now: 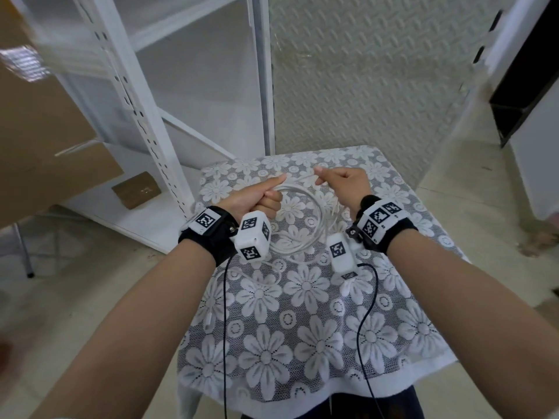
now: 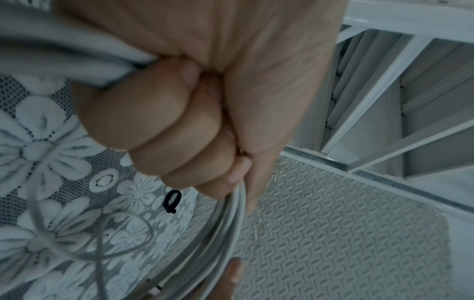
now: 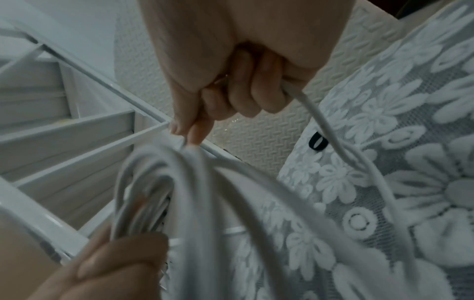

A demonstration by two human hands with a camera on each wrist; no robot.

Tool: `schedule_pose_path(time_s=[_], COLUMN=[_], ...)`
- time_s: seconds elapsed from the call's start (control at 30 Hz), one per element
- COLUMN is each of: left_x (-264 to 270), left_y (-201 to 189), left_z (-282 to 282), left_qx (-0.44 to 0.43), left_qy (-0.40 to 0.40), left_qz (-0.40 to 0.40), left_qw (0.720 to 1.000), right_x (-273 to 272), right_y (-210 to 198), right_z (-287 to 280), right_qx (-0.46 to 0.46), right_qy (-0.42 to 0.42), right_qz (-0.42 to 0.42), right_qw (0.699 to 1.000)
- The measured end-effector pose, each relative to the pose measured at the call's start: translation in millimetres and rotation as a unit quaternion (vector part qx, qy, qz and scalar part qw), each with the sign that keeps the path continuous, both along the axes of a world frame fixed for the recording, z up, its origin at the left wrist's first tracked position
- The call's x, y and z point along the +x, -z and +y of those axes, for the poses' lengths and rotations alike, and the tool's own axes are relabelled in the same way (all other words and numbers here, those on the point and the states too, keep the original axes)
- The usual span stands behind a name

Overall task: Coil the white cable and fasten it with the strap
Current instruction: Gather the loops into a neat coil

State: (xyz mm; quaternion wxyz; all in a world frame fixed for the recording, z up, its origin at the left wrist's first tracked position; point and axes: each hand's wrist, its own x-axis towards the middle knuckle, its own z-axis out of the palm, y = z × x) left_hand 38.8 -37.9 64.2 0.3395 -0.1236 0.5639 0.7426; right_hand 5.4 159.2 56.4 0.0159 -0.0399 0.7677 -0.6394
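Note:
The white cable (image 1: 305,228) hangs in several loops above the table between my two hands. My left hand (image 1: 263,199) grips the bundle of loops in its fist (image 2: 179,121), thumb stretched along the top. My right hand (image 1: 341,182) holds a single strand of the cable (image 3: 315,113) in curled fingers, level with the left hand. Behind the hands, a small black strap (image 2: 172,201) lies on the cloth near the table's far edge, also in the right wrist view (image 3: 318,142); the head view hides it. The cable's loose plug end (image 1: 208,320) trails on the cloth at the left.
The small table (image 1: 317,385) wears a white lace flower cloth. A white metal rack (image 1: 145,116) and cardboard boxes (image 1: 45,131) stand to the left, and a patterned wall panel (image 1: 363,71) lies beyond. Black wrist-camera cords (image 1: 225,328) hang over the table.

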Motion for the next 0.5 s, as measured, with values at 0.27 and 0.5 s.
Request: schedule_pose_path(time_s=[0.27, 0.5], left_x=[8.4, 6.6], left_y=[2.5, 5.5], left_z=[5.9, 3.0], left_qx=[-0.011, 0.002], left_qy=[0.064, 0.048], left_qz=[-0.016, -0.031], left_qw=[0.998, 0.998], right_x=[-12.3, -21.8], right_y=[-17.7, -5.7], right_z=[8.9, 27.2], right_qx=[-0.022, -0.058], right_qy=[0.065, 0.121], right_qz=[0.010, -0.019], right_qw=[0.998, 0.991])
